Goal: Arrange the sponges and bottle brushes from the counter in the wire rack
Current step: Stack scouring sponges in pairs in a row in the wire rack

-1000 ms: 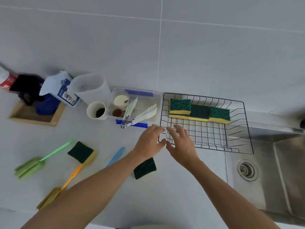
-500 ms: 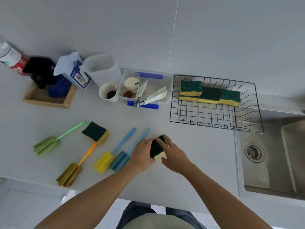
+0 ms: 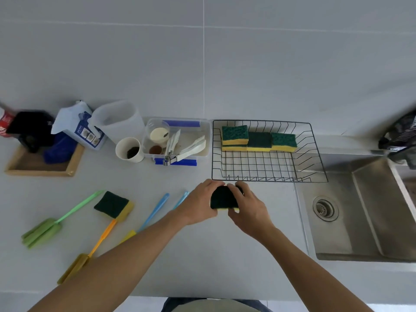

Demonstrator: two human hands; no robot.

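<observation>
Counter (image 3: 225, 255): both hands hold sponge (image 3: 224, 197) just before wire rack (image 3: 270, 179)

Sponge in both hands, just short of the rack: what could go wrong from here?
1. The held sponge may catch the wire rack front rim if carried low.
2. The back row of sponges already has one stacked; a careless drop could topple it.
3. The left forearm hides some brush handles and might sweep them.
</observation>
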